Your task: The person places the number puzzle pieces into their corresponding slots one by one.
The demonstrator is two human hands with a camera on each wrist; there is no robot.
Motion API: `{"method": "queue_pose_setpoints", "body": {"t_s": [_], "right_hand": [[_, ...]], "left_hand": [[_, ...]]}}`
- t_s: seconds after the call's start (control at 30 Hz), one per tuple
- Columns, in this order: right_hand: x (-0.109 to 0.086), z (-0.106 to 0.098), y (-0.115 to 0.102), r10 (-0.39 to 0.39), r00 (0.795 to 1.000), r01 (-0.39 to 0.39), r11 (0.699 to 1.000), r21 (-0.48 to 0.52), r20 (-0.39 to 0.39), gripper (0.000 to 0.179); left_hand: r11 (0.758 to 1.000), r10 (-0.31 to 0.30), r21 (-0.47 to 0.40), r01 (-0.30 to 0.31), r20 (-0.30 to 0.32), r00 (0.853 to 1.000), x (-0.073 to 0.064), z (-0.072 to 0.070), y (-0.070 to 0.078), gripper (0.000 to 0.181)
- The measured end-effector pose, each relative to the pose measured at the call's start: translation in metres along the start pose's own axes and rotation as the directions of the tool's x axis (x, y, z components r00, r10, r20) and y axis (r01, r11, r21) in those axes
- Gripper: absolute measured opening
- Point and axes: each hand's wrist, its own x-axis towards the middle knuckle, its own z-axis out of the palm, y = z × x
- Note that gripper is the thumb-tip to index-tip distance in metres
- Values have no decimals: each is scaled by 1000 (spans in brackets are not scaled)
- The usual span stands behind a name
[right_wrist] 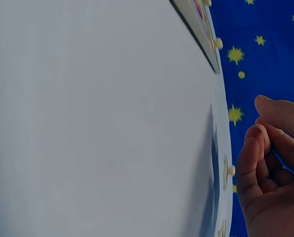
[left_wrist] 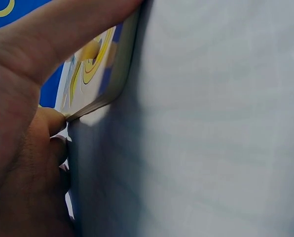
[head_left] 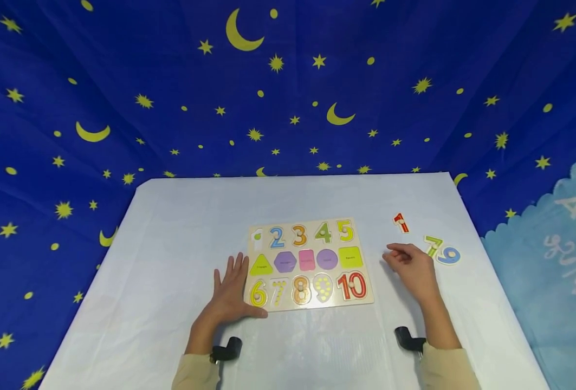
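A wooden number puzzle board [head_left: 270, 253] lies on the table. My left hand [head_left: 230, 295] rests at its left side, fingers spread along that edge and thumb along the lower edge. In the left wrist view, the thumb [left_wrist: 53, 37] crosses the board's corner. Right of the board, my right hand [head_left: 414, 270] hovers above the table with fingers loosely bent, holding nothing. Just beyond it lie a green number 7 piece [head_left: 433, 245] and a blue number 9 piece [head_left: 448, 255]. A red number 1 piece [head_left: 401, 222] lies farther back.
The board's 1 recess [head_left: 257, 236], 7 recess [head_left: 279, 291] and 9 recess [head_left: 323, 287] hold no pieces; other knobbed numbers sit in theirs. Flat coloured shapes line the middle row. A white cover [head_left: 180, 216] spreads over the table, and a blue starry cloth [head_left: 288, 86] hangs behind.
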Motion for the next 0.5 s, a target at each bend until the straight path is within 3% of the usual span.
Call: {"method": "queue_pose_setpoints", "body": {"t_s": [0.27, 0.5], "right_hand": [[8, -13, 8, 39, 996, -38, 999, 5, -75, 27], [12, -25, 15, 124, 977, -124, 992, 11, -171, 31]], "left_hand": [[1000, -6, 1, 6, 3, 1000, 1, 0, 0, 142], [1000, -1, -7, 1, 3, 1000, 0, 0, -1, 142]]}}
